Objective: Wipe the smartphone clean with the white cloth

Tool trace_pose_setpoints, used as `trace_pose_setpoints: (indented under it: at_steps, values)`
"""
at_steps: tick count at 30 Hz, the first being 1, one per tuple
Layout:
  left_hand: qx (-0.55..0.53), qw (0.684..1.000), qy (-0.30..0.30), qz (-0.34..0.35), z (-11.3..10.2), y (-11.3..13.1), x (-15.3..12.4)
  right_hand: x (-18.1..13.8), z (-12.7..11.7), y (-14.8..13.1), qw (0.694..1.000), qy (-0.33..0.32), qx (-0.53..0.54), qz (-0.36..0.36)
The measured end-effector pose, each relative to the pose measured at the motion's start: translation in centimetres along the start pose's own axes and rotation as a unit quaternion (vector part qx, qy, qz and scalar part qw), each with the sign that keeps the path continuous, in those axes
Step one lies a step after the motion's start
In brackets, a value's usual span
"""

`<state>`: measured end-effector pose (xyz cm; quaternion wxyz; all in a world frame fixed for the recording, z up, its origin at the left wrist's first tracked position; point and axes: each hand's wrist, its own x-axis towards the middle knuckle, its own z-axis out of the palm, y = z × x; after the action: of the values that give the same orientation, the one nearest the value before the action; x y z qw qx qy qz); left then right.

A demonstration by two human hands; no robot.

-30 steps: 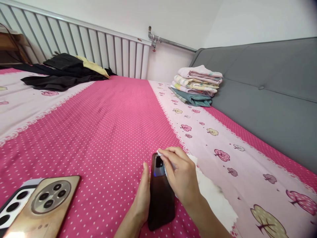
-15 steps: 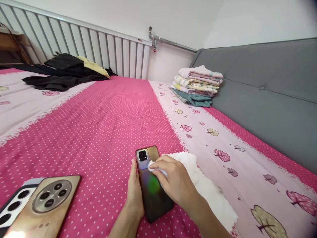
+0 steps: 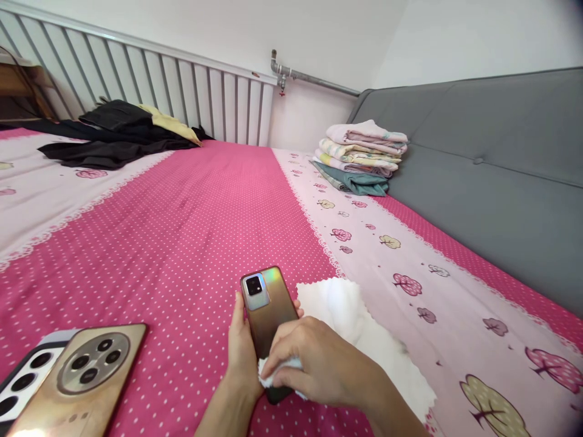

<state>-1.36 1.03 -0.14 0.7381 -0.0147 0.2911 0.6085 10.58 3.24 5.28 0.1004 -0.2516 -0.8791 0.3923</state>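
A brown phone [image 3: 268, 309] lies back up on the pink dotted bedsheet [image 3: 182, 230], camera end away from me. My left hand [image 3: 240, 351] grips its left edge, with fingertips showing past the right edge. My right hand [image 3: 314, 364] pinches a corner of a white cloth [image 3: 364, 334] and presses it on the lower end of the phone's back. The rest of the cloth spreads out on the sheet to the right of the phone.
A gold phone [image 3: 79, 379] with a round camera lies on another light phone [image 3: 22, 382] at bottom left. Black and yellow clothes [image 3: 113, 130] are heaped at the back left. A stack of folded laundry [image 3: 362, 158] sits by the grey padded headboard [image 3: 492, 176].
My right hand has slid the cloth from the phone's camera end down to its near end. The phone has turned from on edge to lying flatter, back up, and shifted slightly left.
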Motion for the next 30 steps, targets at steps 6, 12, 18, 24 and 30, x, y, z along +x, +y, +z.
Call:
trace_pose_setpoints:
  at_steps: [6, 12, 18, 24, 30]
  values:
    - [-0.028, 0.999, 0.012, -0.017, -0.9, 0.5, 0.1, -1.5, -0.6, -0.6, 0.993, -0.101, -0.050, 0.041]
    - [-0.039, 0.999, 0.026, -0.026, -1.1, 0.7, 0.4, -2.1, -0.7, -1.4, 0.992, -0.092, -0.068, 0.056]
    - [-0.036, 0.999, 0.011, -0.013, -0.8, 0.5, 0.1, -1.2, -0.7, -1.8, 0.997, 0.062, -0.027, -0.044]
    - [-0.024, 1.000, -0.004, 0.003, -0.6, 0.5, 0.3, -0.4, 0.7, -1.4, 0.997, 0.038, -0.041, -0.050]
    - [-0.060, 0.998, -0.014, 0.013, -0.4, 0.4, 0.3, -0.1, 1.2, -1.0, 0.996, 0.040, -0.059, -0.045]
